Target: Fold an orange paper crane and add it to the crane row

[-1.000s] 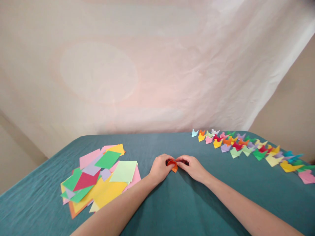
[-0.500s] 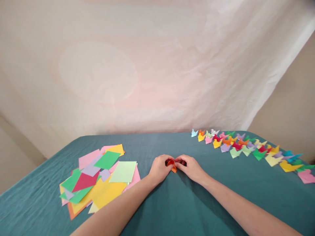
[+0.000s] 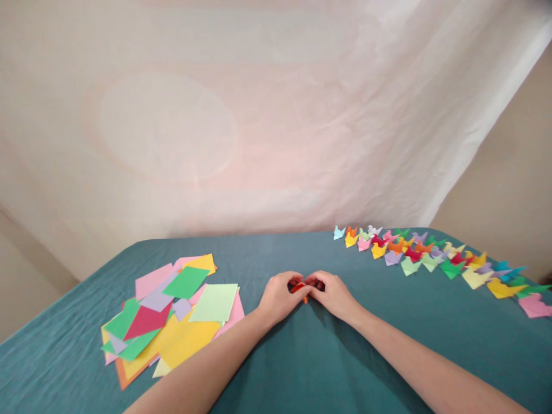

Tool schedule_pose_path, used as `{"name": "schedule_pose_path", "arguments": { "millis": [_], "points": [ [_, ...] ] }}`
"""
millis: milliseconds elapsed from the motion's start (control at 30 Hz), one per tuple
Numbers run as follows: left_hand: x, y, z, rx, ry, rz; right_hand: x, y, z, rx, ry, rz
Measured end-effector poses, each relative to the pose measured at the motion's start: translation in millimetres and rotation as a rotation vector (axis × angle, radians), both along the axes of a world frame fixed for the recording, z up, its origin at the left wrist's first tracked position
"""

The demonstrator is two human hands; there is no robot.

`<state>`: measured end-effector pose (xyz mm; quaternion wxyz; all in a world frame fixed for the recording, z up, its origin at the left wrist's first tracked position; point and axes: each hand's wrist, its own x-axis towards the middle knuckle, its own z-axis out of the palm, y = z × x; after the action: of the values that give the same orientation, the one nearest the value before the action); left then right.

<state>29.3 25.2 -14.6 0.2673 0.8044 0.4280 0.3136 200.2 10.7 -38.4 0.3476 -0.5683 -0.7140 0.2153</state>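
Observation:
A small folded piece of orange paper (image 3: 305, 299) is pinched between my two hands at the middle of the table. My left hand (image 3: 281, 294) grips it from the left with thumb and fingertips. From the right, my right hand (image 3: 331, 292) pinches its other side, the thumbs nearly touching. Most of the orange paper is hidden by my fingers; only its lower tip and a bit of its side show, so its exact shape cannot be made out.
Left of my arm lies a loose pile of coloured paper sheets (image 3: 185, 339) in green, yellow, pink, red and lilac. Several rows of small folded paper birds (image 3: 409, 265) stand at the right. A teal cloth (image 3: 297, 368) covers the table, and a pale sheet (image 3: 259, 126) hangs behind.
My thumbs have closed in over the orange paper, and less of it shows now. The whole view has shifted slightly; the sheets and birds otherwise look the same.

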Motion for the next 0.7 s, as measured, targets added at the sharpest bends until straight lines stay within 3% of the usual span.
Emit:
{"name": "schedule_pose_path", "arguments": {
  "millis": [700],
  "points": [
    [-0.5,-1.9,5.7,0.066,0.054,-0.043,0.0,-0.9,3.5,0.007,-0.004,-0.001]
  ]
}}
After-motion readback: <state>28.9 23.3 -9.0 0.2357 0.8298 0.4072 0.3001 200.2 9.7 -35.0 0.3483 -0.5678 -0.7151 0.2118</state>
